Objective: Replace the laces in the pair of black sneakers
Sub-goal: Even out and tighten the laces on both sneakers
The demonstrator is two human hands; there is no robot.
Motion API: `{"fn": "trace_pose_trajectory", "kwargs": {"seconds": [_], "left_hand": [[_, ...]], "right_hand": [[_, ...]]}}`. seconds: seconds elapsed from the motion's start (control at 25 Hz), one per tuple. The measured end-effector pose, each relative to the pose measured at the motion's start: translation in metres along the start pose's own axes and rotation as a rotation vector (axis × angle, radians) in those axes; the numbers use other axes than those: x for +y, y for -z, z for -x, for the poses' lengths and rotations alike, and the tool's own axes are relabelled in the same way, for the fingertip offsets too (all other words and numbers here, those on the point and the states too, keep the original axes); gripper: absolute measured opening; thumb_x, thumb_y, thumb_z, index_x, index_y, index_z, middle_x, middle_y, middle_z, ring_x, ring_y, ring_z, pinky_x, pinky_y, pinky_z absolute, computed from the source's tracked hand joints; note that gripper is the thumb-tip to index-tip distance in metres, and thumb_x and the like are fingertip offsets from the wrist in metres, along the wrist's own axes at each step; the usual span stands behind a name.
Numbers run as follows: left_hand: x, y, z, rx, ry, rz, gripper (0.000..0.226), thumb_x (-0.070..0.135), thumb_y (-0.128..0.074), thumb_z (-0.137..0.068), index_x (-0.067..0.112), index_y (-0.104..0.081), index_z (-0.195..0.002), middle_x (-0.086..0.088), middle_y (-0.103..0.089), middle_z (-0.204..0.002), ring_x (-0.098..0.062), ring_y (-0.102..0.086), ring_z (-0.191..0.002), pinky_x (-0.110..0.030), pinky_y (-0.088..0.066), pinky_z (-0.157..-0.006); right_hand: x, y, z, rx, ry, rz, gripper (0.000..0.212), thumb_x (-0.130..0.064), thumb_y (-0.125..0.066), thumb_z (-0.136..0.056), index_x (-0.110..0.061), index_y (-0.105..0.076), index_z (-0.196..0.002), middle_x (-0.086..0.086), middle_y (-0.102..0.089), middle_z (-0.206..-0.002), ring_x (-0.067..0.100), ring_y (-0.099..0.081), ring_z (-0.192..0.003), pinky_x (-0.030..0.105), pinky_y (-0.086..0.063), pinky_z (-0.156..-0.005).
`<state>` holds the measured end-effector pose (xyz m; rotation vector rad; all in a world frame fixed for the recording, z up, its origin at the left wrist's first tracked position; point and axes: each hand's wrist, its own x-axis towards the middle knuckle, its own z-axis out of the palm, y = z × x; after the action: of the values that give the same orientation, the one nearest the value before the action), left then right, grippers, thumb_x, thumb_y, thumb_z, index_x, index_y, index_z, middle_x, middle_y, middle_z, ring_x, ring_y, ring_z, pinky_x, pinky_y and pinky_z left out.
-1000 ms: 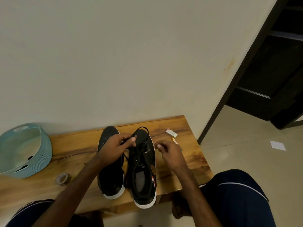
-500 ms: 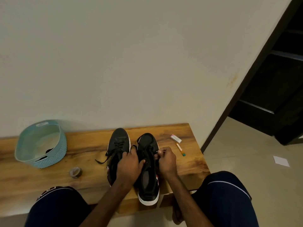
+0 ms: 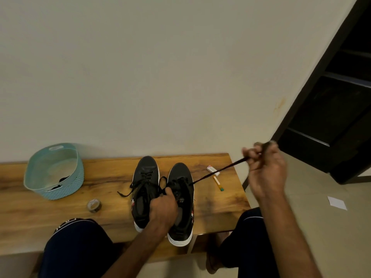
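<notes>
Two black sneakers with white soles stand side by side on the wooden bench point(image 3: 112, 199), toes toward the wall. The left sneaker point(image 3: 145, 183) keeps its black lace, one end trailing off to the left. My left hand point(image 3: 163, 210) grips the right sneaker point(image 3: 181, 199) at its tongue and opening. My right hand point(image 3: 265, 171) is raised to the right of the bench and pinches the end of a black lace point(image 3: 216, 172), which runs taut from the right sneaker's eyelets up to my fingers.
A light blue basket point(image 3: 55, 171) with something dark inside stands at the bench's left. A tape roll point(image 3: 94, 206) lies in front of it. A small white box point(image 3: 213, 170) and an orange stick point(image 3: 218, 183) lie right of the shoes. Dark doorway at right; my knees flank the bench.
My right hand has left the right sneaker's eyelets and pulled the lace out and up to the right. My left hand has stayed on that sneaker.
</notes>
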<state>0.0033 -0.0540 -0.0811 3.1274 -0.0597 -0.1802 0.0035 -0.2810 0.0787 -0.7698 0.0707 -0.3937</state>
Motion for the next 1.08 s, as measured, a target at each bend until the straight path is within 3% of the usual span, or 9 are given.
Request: {"fn": "trace_pose_trajectory", "kwargs": {"seconds": [0.12, 0.2, 0.28, 0.36, 0.52, 0.68, 0.76, 0.96, 1.08], "left_hand": [[0.0, -0.003, 0.003, -0.011, -0.009, 0.052, 0.05, 0.046, -0.036, -0.103, 0.009, -0.033, -0.136, 0.001, -0.069, -0.099, -0.016, -0.069, -0.082, -0.029, -0.05, -0.067], [0.0, -0.002, 0.004, 0.012, -0.014, 0.14, 0.055, 0.058, -0.034, -0.1, 0.012, -0.036, -0.13, 0.0, -0.069, -0.097, -0.017, -0.068, -0.082, -0.031, -0.051, -0.068], [-0.003, 0.0, 0.0, 0.023, 0.011, 0.209, 0.058, 0.061, -0.031, -0.099, 0.012, -0.039, -0.128, 0.0, -0.068, -0.096, -0.017, -0.067, -0.081, -0.032, -0.052, -0.068], [-0.007, 0.001, -0.005, -0.006, 0.014, 0.221, 0.056, 0.06, -0.034, -0.098, 0.013, -0.042, -0.127, -0.001, -0.068, -0.098, -0.017, -0.067, -0.084, -0.031, -0.053, -0.069], [-0.007, 0.004, -0.001, -0.031, -0.002, 0.221, 0.051, 0.057, -0.041, -0.098, 0.014, -0.043, -0.126, 0.001, -0.067, -0.099, -0.015, -0.066, -0.086, -0.029, -0.05, -0.069], [-0.009, 0.003, -0.002, -0.032, 0.015, 0.193, 0.05, 0.058, -0.042, -0.098, 0.014, -0.043, -0.123, 0.0, -0.067, -0.1, -0.017, -0.067, -0.086, -0.03, -0.049, -0.067], [-0.01, 0.002, -0.004, -0.045, 0.008, 0.224, 0.051, 0.059, -0.039, -0.098, 0.014, -0.044, -0.121, 0.0, -0.067, -0.098, -0.017, -0.067, -0.084, -0.031, -0.053, -0.069], [-0.018, 0.003, -0.013, -0.069, 0.015, 0.435, 0.048, 0.04, -0.036, -0.104, 0.017, -0.031, -0.146, -0.009, -0.059, -0.121, -0.023, -0.058, -0.105, -0.039, -0.052, -0.084], [-0.018, 0.007, -0.011, -0.057, 0.036, 0.476, 0.07, 0.041, -0.053, -0.098, 0.019, -0.016, -0.153, -0.009, -0.052, -0.134, -0.025, -0.052, -0.119, -0.039, -0.052, -0.089]], "right_hand": [[-0.043, 0.012, -0.005, 0.05, 0.147, 0.035, 0.02, -0.017, -0.042, -0.105, -0.025, -0.053, -0.09, -0.009, -0.054, -0.07, 0.002, -0.042, -0.052, 0.015, -0.035, -0.047], [-0.011, 0.027, -0.012, 0.076, 0.17, 0.682, 0.017, -0.017, -0.051, -0.102, -0.028, -0.058, -0.091, -0.008, -0.065, -0.079, 0.005, -0.051, -0.06, 0.023, -0.038, -0.054], [0.051, 0.042, -0.015, -0.131, -0.014, 1.398, 0.016, -0.017, -0.058, -0.099, -0.031, -0.064, -0.094, -0.001, -0.071, -0.104, 0.009, -0.06, -0.075, 0.025, -0.043, -0.063], [0.108, 0.049, -0.01, -0.394, -0.191, 1.782, 0.02, -0.018, -0.056, -0.098, -0.027, -0.069, -0.112, 0.001, -0.066, -0.125, 0.016, -0.064, -0.096, 0.027, -0.049, -0.074], [0.164, 0.037, 0.01, -0.571, -0.286, 1.864, 0.021, -0.025, -0.055, -0.099, -0.021, -0.065, -0.118, 0.003, -0.068, -0.114, 0.021, -0.064, -0.102, 0.036, -0.053, -0.085], [0.132, 0.039, 0.0, -0.443, -0.253, 1.977, 0.012, -0.023, -0.057, -0.095, -0.018, -0.068, -0.097, 0.002, -0.07, -0.094, 0.02, -0.067, -0.089, 0.035, -0.055, -0.08], [0.108, 0.048, -0.012, -0.333, -0.273, 1.799, 0.015, -0.018, -0.052, -0.096, -0.015, -0.066, -0.094, 0.003, -0.069, -0.089, 0.02, -0.066, -0.082, 0.039, -0.057, -0.078], [0.134, 0.043, 0.001, -0.542, -0.34, 1.755, 0.021, -0.03, -0.052, -0.101, -0.021, -0.065, -0.115, 0.0, -0.069, -0.108, 0.017, -0.063, -0.096, 0.032, -0.05, -0.079], [0.165, 0.042, 0.015, -0.517, -0.343, 1.784, 0.019, -0.028, -0.056, -0.099, -0.023, -0.064, -0.115, -0.001, -0.069, -0.109, 0.016, -0.064, -0.097, 0.032, -0.05, -0.08]]}}
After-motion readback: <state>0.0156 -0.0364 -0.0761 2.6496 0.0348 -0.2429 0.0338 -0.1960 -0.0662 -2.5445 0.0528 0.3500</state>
